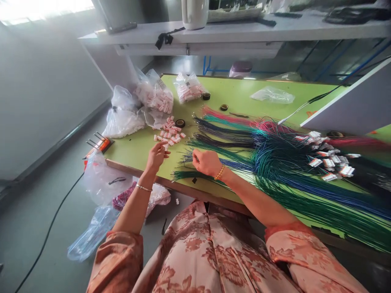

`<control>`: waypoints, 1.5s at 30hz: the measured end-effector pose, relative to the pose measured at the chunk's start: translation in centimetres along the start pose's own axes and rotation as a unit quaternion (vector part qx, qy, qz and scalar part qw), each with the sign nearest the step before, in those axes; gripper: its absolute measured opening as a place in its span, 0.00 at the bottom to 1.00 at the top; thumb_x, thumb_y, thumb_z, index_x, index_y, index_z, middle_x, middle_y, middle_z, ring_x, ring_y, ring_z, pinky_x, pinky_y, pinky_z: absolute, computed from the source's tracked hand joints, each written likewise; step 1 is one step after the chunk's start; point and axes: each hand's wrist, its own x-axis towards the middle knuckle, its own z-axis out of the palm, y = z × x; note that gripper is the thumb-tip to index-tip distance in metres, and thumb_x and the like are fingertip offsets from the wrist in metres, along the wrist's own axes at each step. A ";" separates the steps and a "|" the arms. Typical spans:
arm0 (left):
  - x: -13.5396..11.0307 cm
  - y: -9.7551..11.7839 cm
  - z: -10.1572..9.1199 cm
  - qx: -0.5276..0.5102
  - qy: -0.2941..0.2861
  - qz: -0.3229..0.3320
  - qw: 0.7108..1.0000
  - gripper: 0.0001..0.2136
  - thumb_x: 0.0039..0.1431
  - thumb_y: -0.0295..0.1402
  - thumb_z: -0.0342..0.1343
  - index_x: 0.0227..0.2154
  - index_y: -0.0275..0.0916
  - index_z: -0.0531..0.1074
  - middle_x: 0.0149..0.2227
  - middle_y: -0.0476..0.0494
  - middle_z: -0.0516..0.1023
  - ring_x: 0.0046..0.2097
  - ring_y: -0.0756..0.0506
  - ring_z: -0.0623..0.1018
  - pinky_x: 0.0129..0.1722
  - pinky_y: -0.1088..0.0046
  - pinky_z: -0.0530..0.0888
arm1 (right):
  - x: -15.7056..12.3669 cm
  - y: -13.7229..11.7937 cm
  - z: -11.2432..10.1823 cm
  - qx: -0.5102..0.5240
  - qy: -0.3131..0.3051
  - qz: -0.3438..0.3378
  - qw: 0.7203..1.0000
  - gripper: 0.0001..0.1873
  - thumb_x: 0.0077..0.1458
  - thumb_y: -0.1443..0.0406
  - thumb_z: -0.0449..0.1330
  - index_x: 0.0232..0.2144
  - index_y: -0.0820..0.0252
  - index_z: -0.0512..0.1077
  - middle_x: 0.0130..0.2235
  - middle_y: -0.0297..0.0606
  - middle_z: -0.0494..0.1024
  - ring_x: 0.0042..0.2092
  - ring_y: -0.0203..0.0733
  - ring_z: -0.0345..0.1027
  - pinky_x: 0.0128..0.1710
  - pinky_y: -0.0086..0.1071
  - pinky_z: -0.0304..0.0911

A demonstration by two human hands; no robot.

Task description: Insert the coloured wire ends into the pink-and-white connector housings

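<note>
My left hand (156, 156) reaches to the edge of a small heap of white and red connectors (170, 133) on the green table (134, 148); its fingers are pinched on one small piece. My right hand (206, 162) is closed in a pinch at the ends of thin green and blue wires (195, 156). Long bundles of coloured wires (275, 162) fan across the table to the right, some ending in white connectors (328, 156).
Clear bags of connectors (155, 95) (188, 87) and empty bags (122, 116) lie at the far left. Tape rolls (180, 123) sit near them. An orange tool (99, 144) rests at the corner. A white board (351, 101) overhangs right. Bags lie on the floor (94, 232).
</note>
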 end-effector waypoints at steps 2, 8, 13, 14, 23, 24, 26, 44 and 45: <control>-1.2 0.5 0.0 -0.141 -0.025 -0.029 0.989 0.13 0.58 0.36 0.56 0.45 0.38 0.73 0.38 0.46 0.74 0.34 0.51 0.79 0.35 0.75 0.74 | -0.1 -0.4 -0.5 0.016 0.010 -0.034 0.999 0.14 0.61 0.66 0.49 0.41 0.62 0.73 0.38 0.45 0.79 0.37 0.42 0.70 0.34 0.30 0.54; -5.3 1.7 1.0 -0.301 -0.093 -0.089 0.945 0.19 0.47 0.36 0.69 0.42 0.39 0.74 0.34 0.48 0.76 0.32 0.53 0.78 0.31 0.79 0.72 | -0.1 -0.9 -0.2 0.277 0.041 -0.125 0.952 0.07 0.56 0.67 0.54 0.32 0.63 0.71 0.29 0.36 0.76 0.30 0.34 0.64 0.33 0.26 0.57; -7.5 1.8 2.5 -0.384 -0.121 -0.125 0.907 0.16 0.50 0.32 0.67 0.43 0.39 0.74 0.34 0.47 0.77 0.35 0.52 0.78 0.34 0.78 0.73 | -0.9 -0.7 0.6 0.390 0.070 -0.111 0.912 0.09 0.54 0.62 0.56 0.31 0.63 0.72 0.27 0.33 0.74 0.27 0.32 0.61 0.29 0.25 0.56; -7.8 1.9 2.8 -0.400 -0.125 -0.125 0.899 0.14 0.51 0.32 0.66 0.42 0.39 0.74 0.33 0.47 0.76 0.34 0.52 0.78 0.34 0.78 0.73 | -1.2 -0.6 0.7 0.390 0.075 -0.106 0.912 0.10 0.54 0.61 0.57 0.31 0.63 0.73 0.27 0.33 0.75 0.27 0.31 0.61 0.29 0.25 0.55; -9.3 2.5 5.0 -0.452 -0.158 -0.128 0.869 0.13 0.52 0.31 0.66 0.41 0.40 0.75 0.35 0.49 0.75 0.34 0.54 0.75 0.37 0.78 0.74 | -3.4 -0.5 0.3 0.320 0.119 -0.053 0.939 0.12 0.54 0.60 0.57 0.29 0.61 0.76 0.21 0.30 0.70 0.22 0.30 0.54 0.26 0.26 0.49; -9.3 2.5 5.1 -0.449 -0.160 -0.127 0.870 0.13 0.52 0.31 0.65 0.41 0.41 0.75 0.35 0.49 0.75 0.34 0.54 0.75 0.37 0.78 0.74 | -3.6 -0.5 0.3 0.319 0.122 -0.049 0.939 0.12 0.54 0.60 0.57 0.28 0.61 0.76 0.20 0.29 0.70 0.22 0.30 0.54 0.26 0.26 0.48; -9.4 2.5 5.3 -0.445 -0.162 -0.126 0.872 0.13 0.52 0.32 0.65 0.42 0.41 0.75 0.35 0.49 0.75 0.34 0.54 0.75 0.38 0.77 0.74 | -3.9 -0.5 0.3 0.315 0.130 -0.046 0.939 0.11 0.53 0.60 0.57 0.27 0.61 0.75 0.20 0.30 0.69 0.23 0.30 0.55 0.26 0.26 0.49; -9.9 3.1 6.0 -0.407 -0.147 -0.099 0.896 0.15 0.48 0.34 0.69 0.39 0.39 0.76 0.34 0.48 0.77 0.33 0.53 0.76 0.37 0.76 0.73 | -4.5 0.2 0.6 0.370 0.119 -0.053 0.920 0.09 0.50 0.62 0.56 0.23 0.61 0.70 0.21 0.30 0.69 0.24 0.30 0.55 0.26 0.25 0.51; -9.9 3.1 6.1 -0.400 -0.139 -0.092 0.901 0.15 0.48 0.34 0.69 0.39 0.39 0.76 0.34 0.48 0.77 0.33 0.53 0.76 0.36 0.76 0.73 | -4.5 0.3 0.7 0.385 0.115 -0.055 0.914 0.09 0.50 0.62 0.56 0.23 0.61 0.69 0.21 0.30 0.69 0.24 0.30 0.55 0.26 0.25 0.51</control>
